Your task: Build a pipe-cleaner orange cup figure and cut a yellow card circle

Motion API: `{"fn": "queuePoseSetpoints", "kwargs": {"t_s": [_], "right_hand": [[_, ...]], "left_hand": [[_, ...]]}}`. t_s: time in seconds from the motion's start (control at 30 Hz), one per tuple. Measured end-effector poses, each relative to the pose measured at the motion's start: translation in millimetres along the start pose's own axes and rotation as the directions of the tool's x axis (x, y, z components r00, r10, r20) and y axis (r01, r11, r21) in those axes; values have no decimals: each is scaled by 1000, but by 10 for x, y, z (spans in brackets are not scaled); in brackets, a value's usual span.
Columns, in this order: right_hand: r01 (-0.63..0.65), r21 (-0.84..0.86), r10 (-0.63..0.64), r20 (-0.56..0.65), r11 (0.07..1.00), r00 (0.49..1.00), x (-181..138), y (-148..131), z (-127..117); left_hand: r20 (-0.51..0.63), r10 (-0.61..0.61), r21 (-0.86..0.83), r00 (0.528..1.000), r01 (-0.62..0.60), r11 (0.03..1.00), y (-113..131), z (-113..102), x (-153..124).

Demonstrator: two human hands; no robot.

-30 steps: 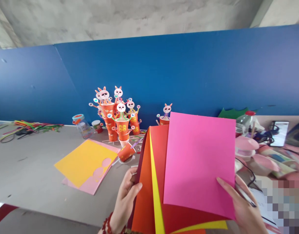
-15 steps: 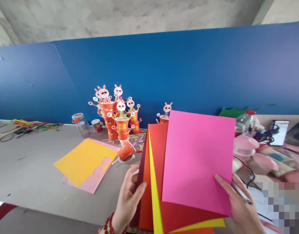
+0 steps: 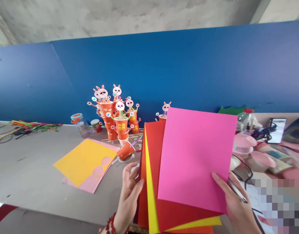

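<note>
We pinch the pink sheet by its lower right edge in our right hand, which also holds a pen; behind the pink sheet sit fanned coloured sheets, their left edges pinched by our left hand; left of the pink sheet stand decorated cups

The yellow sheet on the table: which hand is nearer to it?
Left. The left hand is right of the yellow sheet; the right hand is farther right, holding pink paper.
</note>
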State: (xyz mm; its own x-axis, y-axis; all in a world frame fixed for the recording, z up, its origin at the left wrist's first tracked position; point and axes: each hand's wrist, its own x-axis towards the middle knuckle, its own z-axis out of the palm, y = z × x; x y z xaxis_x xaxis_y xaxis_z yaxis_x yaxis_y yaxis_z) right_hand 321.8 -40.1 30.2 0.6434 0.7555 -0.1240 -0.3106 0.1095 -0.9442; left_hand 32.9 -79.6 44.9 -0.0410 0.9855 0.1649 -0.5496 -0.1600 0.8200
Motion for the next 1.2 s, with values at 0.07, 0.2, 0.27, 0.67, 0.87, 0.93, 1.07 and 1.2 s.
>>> {"fn": "queuePoseSetpoints", "kwargs": {"t_s": [0.07, 0.2, 0.27, 0.67, 0.87, 0.93, 1.07, 1.2], "right_hand": [[-12, 18, 12, -1, 1000, 1000, -23, -17, 15], [-15, 50, 15, -2, 999, 1000, -52, -31, 41], [-11, 48, 10, 3, 999, 1000, -56, -19, 43], [24, 2, -24, 56, 1000, 998, -34, 40, -44], [80, 6, -80, 61, 997, 995, -99, -128, 16], [115, 39, -116, 42, 993, 992, -138, -189, 31], [154, 33, -156, 88, 988, 984, -137, -281, 31], [178, -78, -164, 159, 981, 974, -83, -389, 13]], "left_hand": [[2, -17, -4, 1000, 17, 1000, 17, 25, -2], [-21, -76, -1, 997, 76, 997, 12, 53, -33], [-68, -116, -7, 991, 115, 993, -23, 42, -54], [-27, -131, 168, 991, 134, 977, 5, 45, -49], [-130, -26, 297, 991, 64, 953, -90, -102, -36], [-206, 61, 334, 977, 12, 942, -123, -158, -38], [-141, 73, 358, 987, -18, 933, -51, -128, -15], [53, -14, 327, 998, -4, 945, 87, -10, 7]]}}
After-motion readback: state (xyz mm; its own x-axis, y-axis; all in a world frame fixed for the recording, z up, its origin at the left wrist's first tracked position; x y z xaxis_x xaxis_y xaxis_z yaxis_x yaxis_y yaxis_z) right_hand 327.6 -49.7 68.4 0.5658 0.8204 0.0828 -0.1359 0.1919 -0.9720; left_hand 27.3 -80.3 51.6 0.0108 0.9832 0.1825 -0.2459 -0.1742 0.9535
